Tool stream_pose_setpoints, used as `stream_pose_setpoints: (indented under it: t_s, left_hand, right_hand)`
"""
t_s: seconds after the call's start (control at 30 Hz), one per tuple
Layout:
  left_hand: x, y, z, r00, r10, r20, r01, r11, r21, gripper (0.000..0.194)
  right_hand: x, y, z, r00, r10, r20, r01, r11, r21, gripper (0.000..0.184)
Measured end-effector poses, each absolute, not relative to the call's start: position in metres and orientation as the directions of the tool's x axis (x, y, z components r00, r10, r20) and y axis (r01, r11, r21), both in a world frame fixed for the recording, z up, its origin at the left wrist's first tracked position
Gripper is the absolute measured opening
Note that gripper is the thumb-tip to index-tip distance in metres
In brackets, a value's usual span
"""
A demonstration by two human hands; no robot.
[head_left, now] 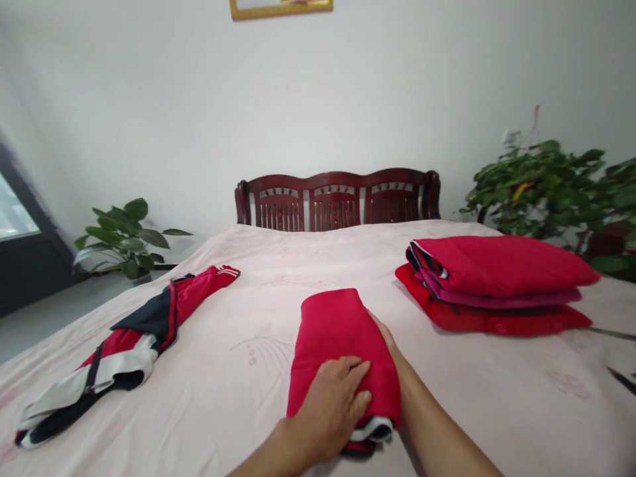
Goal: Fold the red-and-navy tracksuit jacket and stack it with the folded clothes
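On the bed, centre: folded red garment [342, 351] lies on the pink sheet [248, 397].
Left hand [330, 407]: flat on the garment's near end, fingers together.
Right hand [385, 338]: along its right edge, fingers hidden, cannot tell.
Right side: stack of folded red clothes [497, 285].
Left side: unfolded red, navy and white jacket [124, 351].

soft, even daylight from the window [14, 215] (left edge), faint shadows, edges stretched.

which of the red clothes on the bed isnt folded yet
The red, navy and white garment lying loose at the left of the bed. The red bundle under the left hand is folded, and the stack at right is folded too.
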State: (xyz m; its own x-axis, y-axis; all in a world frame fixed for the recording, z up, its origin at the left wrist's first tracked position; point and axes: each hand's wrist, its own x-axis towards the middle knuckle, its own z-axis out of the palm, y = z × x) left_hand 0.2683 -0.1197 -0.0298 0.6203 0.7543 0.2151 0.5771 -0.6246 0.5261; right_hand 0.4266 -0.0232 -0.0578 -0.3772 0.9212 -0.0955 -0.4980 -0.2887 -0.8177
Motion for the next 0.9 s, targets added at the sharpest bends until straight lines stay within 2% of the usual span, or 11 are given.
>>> stream_pose_setpoints:
  t_s: [0.07, 0.13, 0.23, 0.3, 0.37, 0.43, 0.53, 0.67, 0.73, 0.8, 0.9]
  left_hand:
    - [0.262, -0.121, -0.033, 0.625, 0.753, 0.207, 0.604, -0.634, 0.483, 0.050]
    - [0.256, -0.120, -0.037, 0.639, 0.746, 0.187, 0.626, -0.646, 0.437, 0.053]
    - [0.254, -0.121, -0.048, 0.653, 0.741, 0.155, 0.659, -0.657, 0.365, 0.061]
    - [0.258, -0.122, -0.057, 0.652, 0.743, 0.151, 0.676, -0.660, 0.328, 0.066]
    - [0.263, -0.124, -0.065, 0.650, 0.741, 0.169, 0.686, -0.668, 0.290, 0.067]
    - [0.265, -0.127, -0.072, 0.664, 0.720, 0.201, 0.677, -0.693, 0.246, 0.068]
    - [0.259, -0.130, -0.081, 0.720, 0.652, 0.237, 0.626, -0.758, 0.183, 0.071]
    - [0.239, -0.134, -0.091, 0.786, 0.537, 0.306, 0.521, -0.842, 0.139, 0.076]
    - [0.226, -0.134, -0.093, 0.787, 0.489, 0.376, 0.464, -0.871, 0.162, 0.066]
    - [0.214, -0.132, -0.093, 0.683, 0.547, 0.484, 0.492, -0.834, 0.249, 0.049]
    - [0.199, -0.123, -0.094, 0.274, 0.788, 0.551, 0.604, -0.587, 0.539, 0.039]
  right_hand:
    - [0.435, -0.020, -0.057, -0.423, 0.895, -0.139, -0.502, -0.360, -0.787, 0.049]
    - [0.440, -0.015, -0.055, -0.351, 0.920, -0.177, -0.428, -0.325, -0.843, 0.048]
    - [0.447, -0.009, -0.048, 0.078, 0.992, -0.102, -0.138, -0.091, -0.986, 0.050]
    - [0.448, -0.008, -0.042, 0.281, 0.955, 0.097, 0.136, 0.060, -0.989, 0.055]
    - [0.445, -0.009, -0.039, 0.203, 0.916, 0.346, 0.435, 0.232, -0.870, 0.055]
    - [0.439, -0.012, -0.044, -0.049, 0.882, 0.468, 0.683, 0.372, -0.628, 0.054]
    - [0.433, -0.011, -0.066, -0.237, 0.920, 0.313, 0.825, 0.361, -0.435, 0.058]
    - [0.444, -0.003, -0.098, -0.153, 0.966, 0.209, 0.871, 0.232, -0.434, 0.062]
    - [0.452, -0.001, -0.104, -0.076, 0.974, 0.215, 0.877, 0.167, -0.450, 0.064]
    - [0.456, -0.005, -0.103, -0.006, 0.974, 0.225, 0.885, 0.110, -0.453, 0.065]
    - [0.459, -0.016, -0.095, 0.076, 0.976, 0.204, 0.899, 0.022, -0.438, 0.062]
